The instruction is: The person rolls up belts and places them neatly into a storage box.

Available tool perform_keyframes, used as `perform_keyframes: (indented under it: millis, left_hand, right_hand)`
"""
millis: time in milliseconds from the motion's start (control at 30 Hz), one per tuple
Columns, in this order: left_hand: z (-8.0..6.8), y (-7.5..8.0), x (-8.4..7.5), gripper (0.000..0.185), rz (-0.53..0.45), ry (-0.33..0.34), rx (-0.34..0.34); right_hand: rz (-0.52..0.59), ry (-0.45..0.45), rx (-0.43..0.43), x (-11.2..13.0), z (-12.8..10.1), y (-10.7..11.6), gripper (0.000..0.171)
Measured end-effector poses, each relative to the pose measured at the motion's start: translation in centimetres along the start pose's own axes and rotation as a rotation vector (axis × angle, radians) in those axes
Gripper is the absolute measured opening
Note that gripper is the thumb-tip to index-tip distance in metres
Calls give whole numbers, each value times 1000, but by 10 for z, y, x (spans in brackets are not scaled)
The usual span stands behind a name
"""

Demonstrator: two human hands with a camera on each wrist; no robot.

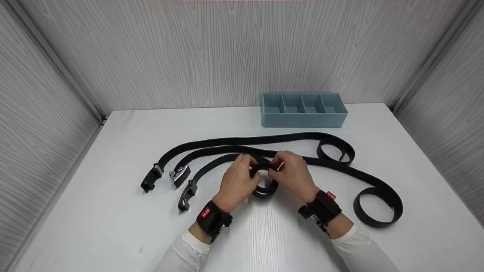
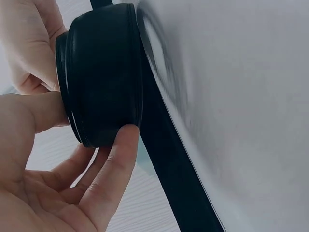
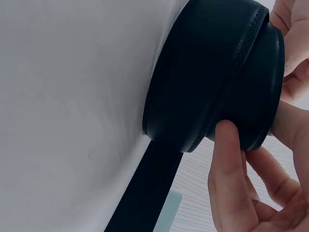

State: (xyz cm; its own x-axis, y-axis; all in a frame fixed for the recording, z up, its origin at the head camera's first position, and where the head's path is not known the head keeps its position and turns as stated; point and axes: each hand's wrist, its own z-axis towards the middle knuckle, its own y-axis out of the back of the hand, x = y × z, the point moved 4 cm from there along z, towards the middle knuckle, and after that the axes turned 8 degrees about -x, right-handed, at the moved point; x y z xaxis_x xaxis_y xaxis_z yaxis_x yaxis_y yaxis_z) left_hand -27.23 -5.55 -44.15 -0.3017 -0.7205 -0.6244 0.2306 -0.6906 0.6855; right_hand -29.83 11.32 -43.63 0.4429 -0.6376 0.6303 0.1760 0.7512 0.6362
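Gripping the rolled coil (image 1: 264, 180) from both sides, two hands meet at mid-counter (image 1: 124, 234). The left hand (image 1: 237, 183) curls its fingers (image 2: 113, 174) and thumb round the coil's outer edge; the right hand (image 1: 292, 174) pinches the other side, thumb (image 3: 231, 159) pressed on the leather. The coil stands on edge, touching the counter, wound in several layers, with its loose strap running off toward the left.

Count the belts: three black ones. The front belt (image 1: 211, 166) is the one being rolled, its buckle (image 1: 186, 196) lying at lower left. The middle belt (image 1: 340, 170) ends in a silver buckle (image 1: 180, 175) and a loose loop (image 1: 378, 207) at right. The far belt (image 1: 242, 141) carries a dark buckle (image 1: 151, 179) and curls into a smaller loop (image 1: 335, 151). One blue tray (image 1: 304, 119) with four compartments sits at the back by the wall.

Hard to see: where the hands cover the straps, the belts' crossings cannot be traced. Both wrist views are filled by the coil and fingers, and the exact number of coil layers is unclear. Each wrist wears one black strap (image 1: 211, 219).
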Motion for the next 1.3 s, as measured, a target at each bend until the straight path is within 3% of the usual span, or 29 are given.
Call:
perform_keyframes:
  millis: [467,733,900,1300]
  left_hand:
    - [-3,4,-5,21,34,-107,-65]
    - [-1,3,-4,22,19,-61,-50]
    - [-1,2,-3,24,24,-17,-21]
    - [-2,6,-5,24,53,-74,-66]
  right_hand:
    - [60,-19,63,0,0,-1,17]
    - [6,29,26,1,-1,-1,18]
    - [-1,2,21,-1,-1,-1,19]
    - [37,12,78,2,-1,-2,22]
